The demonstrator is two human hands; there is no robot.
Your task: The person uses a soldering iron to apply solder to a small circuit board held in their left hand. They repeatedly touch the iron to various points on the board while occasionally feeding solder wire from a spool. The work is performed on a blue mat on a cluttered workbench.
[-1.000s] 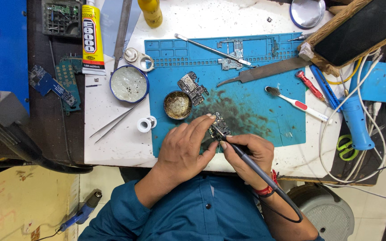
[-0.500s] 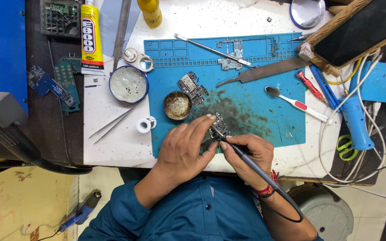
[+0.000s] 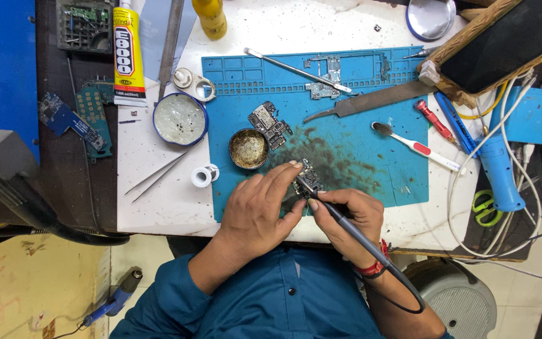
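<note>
Soldering, small circuit board (image 3: 309, 179) on blue mat (image 3: 371, 157), near desk edge | left hand (image 3: 260, 210) fingertips closed on board, pinning it flat | right hand (image 3: 352, 216) grip closed pen-style round soldering iron (image 3: 340, 221), tip at board edge | advice: brace wrists, touch briefly, avoid neighbouring parts, flux tin (image 3: 248, 149) just beside.

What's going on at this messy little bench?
A person in a blue shirt is working on a small circuit board on a blue work mat. The left hand steadies the board with its fingertips, while the right hand holds a corded soldering iron with its tip at the board. Nearby lie a second board, a small round tin, tweezers and a toothbrush.
</note>
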